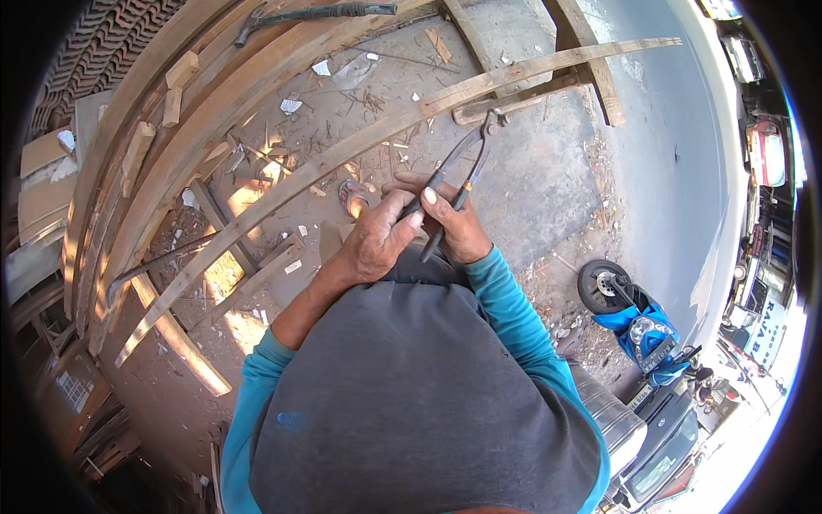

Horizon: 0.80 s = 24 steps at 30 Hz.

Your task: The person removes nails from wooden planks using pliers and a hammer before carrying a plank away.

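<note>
A pair of long-handled metal pincers (491, 124) with dark grips is held in front of my body, its jaws pointing away from me. My left hand (378, 238) closes round the left handle. My right hand (460, 228) grips the other handle, whose end sticks out below the fingers. The handles stand somewhat apart, and nothing shows between the jaws. Just beyond the jaws lie short crossed timbers (514, 103). A long wooden batten (342, 154) runs diagonally past my hands on the far side, apart from them.
Long beams (205, 120) are stacked on the left, with a hammer (317, 12) on top at the far end. A crowbar (163, 267) lies below the batten. Wood scraps and debris litter the ground. At right are a blue motorbike (638, 330), a dark car (664, 454) and a road (668, 154).
</note>
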Tool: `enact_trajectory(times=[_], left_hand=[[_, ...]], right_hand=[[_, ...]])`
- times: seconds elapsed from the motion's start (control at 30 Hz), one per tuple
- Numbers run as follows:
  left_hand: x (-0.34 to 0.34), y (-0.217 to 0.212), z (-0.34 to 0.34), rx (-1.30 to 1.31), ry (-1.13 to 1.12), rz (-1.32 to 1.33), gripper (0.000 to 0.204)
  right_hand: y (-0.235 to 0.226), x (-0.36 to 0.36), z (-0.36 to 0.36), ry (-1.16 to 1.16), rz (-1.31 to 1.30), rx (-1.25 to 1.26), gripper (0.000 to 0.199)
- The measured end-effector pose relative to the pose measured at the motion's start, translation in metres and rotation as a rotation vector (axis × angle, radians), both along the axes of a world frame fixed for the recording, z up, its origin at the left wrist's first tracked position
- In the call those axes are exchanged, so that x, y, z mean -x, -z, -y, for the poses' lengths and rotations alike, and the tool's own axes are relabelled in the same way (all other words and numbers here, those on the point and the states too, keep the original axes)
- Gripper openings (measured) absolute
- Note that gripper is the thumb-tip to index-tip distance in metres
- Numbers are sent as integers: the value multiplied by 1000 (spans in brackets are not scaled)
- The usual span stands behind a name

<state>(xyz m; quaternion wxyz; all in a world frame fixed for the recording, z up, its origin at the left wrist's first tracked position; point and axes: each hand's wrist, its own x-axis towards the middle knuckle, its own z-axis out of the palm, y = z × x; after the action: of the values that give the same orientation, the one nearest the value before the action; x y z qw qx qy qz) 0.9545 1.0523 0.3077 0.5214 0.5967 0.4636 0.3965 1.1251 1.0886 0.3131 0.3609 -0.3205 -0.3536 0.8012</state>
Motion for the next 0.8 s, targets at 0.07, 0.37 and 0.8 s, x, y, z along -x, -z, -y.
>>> enact_trajectory(times=[0.07, 0.37, 0.8], left_hand=[[-30, -1, 1, 140, 151, 6, 36], [-21, 0, -68, 19, 98, -610, 51], [29, 107, -170, 396, 275, -743, 86]], right_hand=[[1, -28, 17, 99, 13, 146, 58], [43, -130, 54, 283, 529, 325, 43], [31, -153, -43, 231, 487, 378, 61]])
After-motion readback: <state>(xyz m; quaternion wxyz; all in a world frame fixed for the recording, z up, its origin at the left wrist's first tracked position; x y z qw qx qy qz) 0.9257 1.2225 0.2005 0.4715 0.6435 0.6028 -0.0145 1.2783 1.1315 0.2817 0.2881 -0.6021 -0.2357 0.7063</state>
